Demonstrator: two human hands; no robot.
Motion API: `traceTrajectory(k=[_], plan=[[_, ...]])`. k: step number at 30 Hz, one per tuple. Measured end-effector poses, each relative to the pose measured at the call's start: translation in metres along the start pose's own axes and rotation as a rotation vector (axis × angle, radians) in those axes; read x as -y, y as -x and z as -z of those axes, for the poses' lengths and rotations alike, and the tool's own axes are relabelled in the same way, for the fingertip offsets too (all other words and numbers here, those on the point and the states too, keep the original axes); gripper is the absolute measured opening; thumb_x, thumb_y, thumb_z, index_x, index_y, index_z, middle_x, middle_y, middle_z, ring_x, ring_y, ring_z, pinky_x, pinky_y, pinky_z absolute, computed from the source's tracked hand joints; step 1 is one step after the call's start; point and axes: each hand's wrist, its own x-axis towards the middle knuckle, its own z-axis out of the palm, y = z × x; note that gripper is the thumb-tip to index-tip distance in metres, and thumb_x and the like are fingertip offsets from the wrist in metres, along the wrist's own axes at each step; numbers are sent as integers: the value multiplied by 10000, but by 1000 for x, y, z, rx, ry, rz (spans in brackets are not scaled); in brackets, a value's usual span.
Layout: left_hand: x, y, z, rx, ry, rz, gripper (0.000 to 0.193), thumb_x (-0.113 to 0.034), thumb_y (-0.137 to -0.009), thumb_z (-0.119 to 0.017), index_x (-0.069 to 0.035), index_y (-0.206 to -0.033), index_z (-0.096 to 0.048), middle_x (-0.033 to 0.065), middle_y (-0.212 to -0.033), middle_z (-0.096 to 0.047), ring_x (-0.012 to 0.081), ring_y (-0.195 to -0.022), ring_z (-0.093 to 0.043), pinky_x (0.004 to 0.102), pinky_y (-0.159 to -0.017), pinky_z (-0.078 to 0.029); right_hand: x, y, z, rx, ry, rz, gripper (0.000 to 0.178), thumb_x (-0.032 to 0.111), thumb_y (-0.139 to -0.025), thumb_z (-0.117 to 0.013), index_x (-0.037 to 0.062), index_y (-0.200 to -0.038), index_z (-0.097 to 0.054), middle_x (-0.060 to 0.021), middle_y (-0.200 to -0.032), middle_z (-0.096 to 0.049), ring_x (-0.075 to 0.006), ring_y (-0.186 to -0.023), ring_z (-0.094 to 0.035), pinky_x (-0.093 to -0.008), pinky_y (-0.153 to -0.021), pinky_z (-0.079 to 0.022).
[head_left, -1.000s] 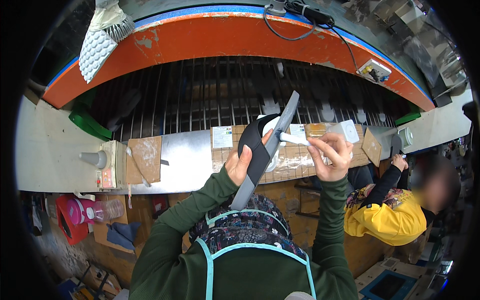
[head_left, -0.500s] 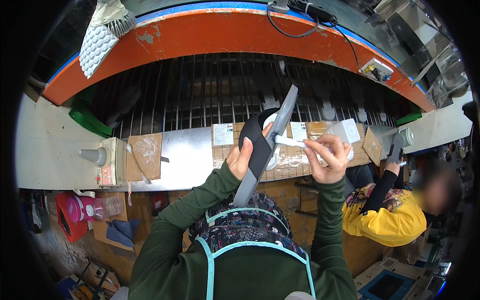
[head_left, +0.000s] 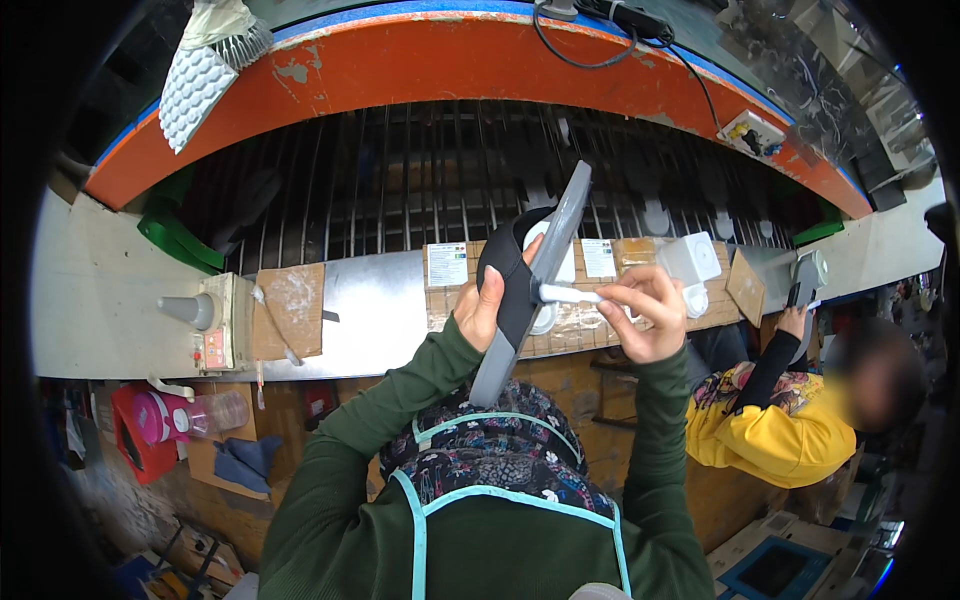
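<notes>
A slide sandal (head_left: pixel 517 290) with a grey sole and a black strap is held up on edge before me, its sole turned toward the right. My left hand (head_left: pixel 483 308) grips it at the strap, thumb on the outside and some fingers inside the strap opening. In my right hand (head_left: pixel 650 315) is a slim white brush (head_left: pixel 572 294), pinched between thumb and fingers. Its tip touches the sandal near the line where strap and sole meet. The tip itself is partly hidden at the sole's edge.
Beneath lies a cardboard sheet (head_left: pixel 465 310) with labels, bearing a white square container (head_left: pixel 690 258). Dark rods (head_left: pixel 400 180) run beyond it under an orange beam (head_left: pixel 400 68). A person in yellow (head_left: pixel 770 435) works at right with another sandal. A grey cone (head_left: pixel 186 312) stands left.
The brush has moved slightly left and down along the sole's edge. The sandal has shifted a little, and the co-worker's hand has moved.
</notes>
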Motion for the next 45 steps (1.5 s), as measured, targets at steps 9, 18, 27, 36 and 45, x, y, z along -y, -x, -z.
traceTrajectory(k=[9, 18, 27, 36, 45], plan=[[2, 10, -9, -27, 875, 123, 826, -697, -895, -199, -103, -1469, -203, 116, -1400, -396, 214, -1227, -462, 342, -1004, -417, 4, 1, -9, -59, 97, -28, 184, 146, -717, -774, 107, -893, -741, -2, -832, -588, -67, -563, -470, -236, -563, -346], [1, 10, -21, -62, 1116, 205, 837, -708, -880, -270, -61, -1408, -328, 155, -1297, -488, 258, -1169, -514, 394, -973, -446, 10, 15, 3, -139, -18, -135, 168, 167, -701, -773, 118, -859, -746, -8, -850, -589, -76, -527, -471, -279, -681, -310], [5, 5, -44, -423, 852, 155, 849, -706, -883, -256, -77, -1453, -238, 122, -1339, -447, 202, -1150, -508, 334, -966, -439, 33, 73, -21, -261, -296, -441, 148, 77, -784, -715, 58, -930, -730, -36, -857, -567, -75, -623, -502, -211, -524, -403], [26, -4, -54, -382, -33, -114, 788, -617, -943, -139, -30, -1453, -265, 63, -1109, -570, 123, -932, -513, 245, -826, -414, 48, 98, -36, -274, -705, -641, 163, 44, -805, -699, -14, -957, -703, -60, -927, -539, -116, -782, -566, -227, -660, -485], [23, 1, -57, -376, -517, -115, 723, -527, -973, -82, -32, -1397, -396, 33, -833, -577, 120, -764, -498, 246, -720, -406, 25, 83, -36, -375, -308, -547, 174, 86, -781, -731, 64, -953, -728, -21, -891, -554, -66, -584, -463, -207, -533, -385]])
